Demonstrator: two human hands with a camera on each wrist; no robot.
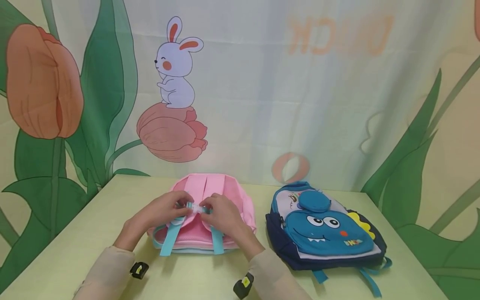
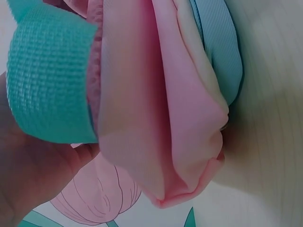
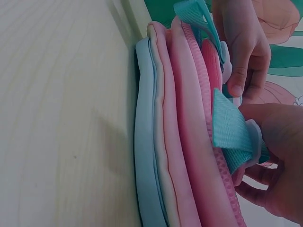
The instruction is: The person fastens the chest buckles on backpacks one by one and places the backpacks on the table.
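Note:
A pink backpack (image 1: 240, 191) lies on the table with its shoulder straps facing up and turquoise webbing ends (image 1: 171, 238) hanging at its near side. Between my hands, above those straps, is a pale buckle (image 1: 195, 207) on turquoise webbing. My left hand (image 1: 163, 207) pinches the buckle's left end, and my right hand (image 1: 225, 213) pinches its right end with thumb and fingers. Whether the two halves are fastened cannot be made out. In the right wrist view, both hands meet over the straps, beside a turquoise strap (image 3: 229, 124) running through a white slider (image 3: 255, 142).
A blue backpack (image 1: 330, 237) with a cartoon monster face lies to the right, its straps trailing toward the table's near side. Behind the pale yellow table (image 1: 112, 200) hangs a printed curtain (image 1: 243, 83) with a rabbit and tulips.

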